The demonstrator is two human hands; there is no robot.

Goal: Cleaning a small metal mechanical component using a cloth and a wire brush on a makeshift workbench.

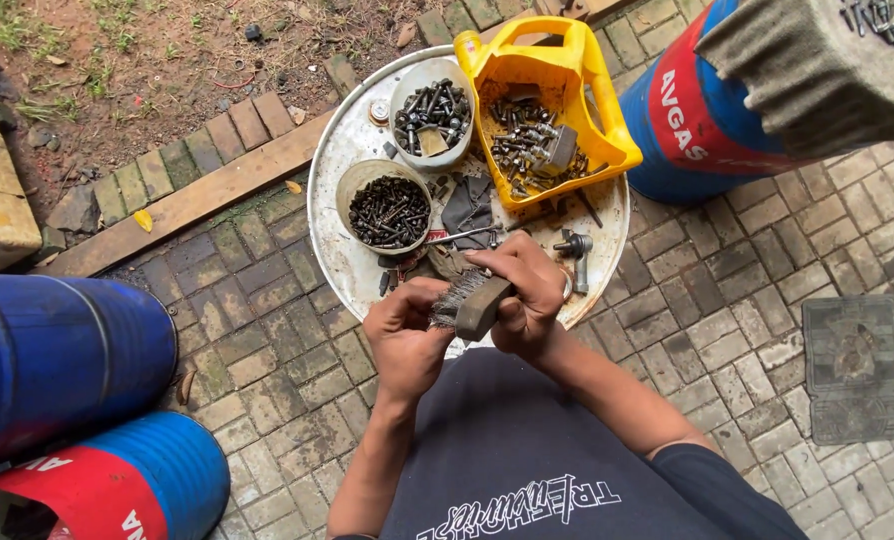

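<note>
Brick paving underfoot; my right hand [527, 295] clenches a wire brush [472, 305] at six o'clock of the round tray [339, 160], left hand [404, 340] fingers pinching something hidden against its bristles for scrubbing.

We hold a wire brush [472, 300] with a dark wooden block handle and grey metal bristles. It is tilted, the bristles facing to 9 o'clock, the handle end pointing to 5 o'clock. It lies between our two hands, over the 6 o'clock edge of the round metal tray [337, 170].
</note>
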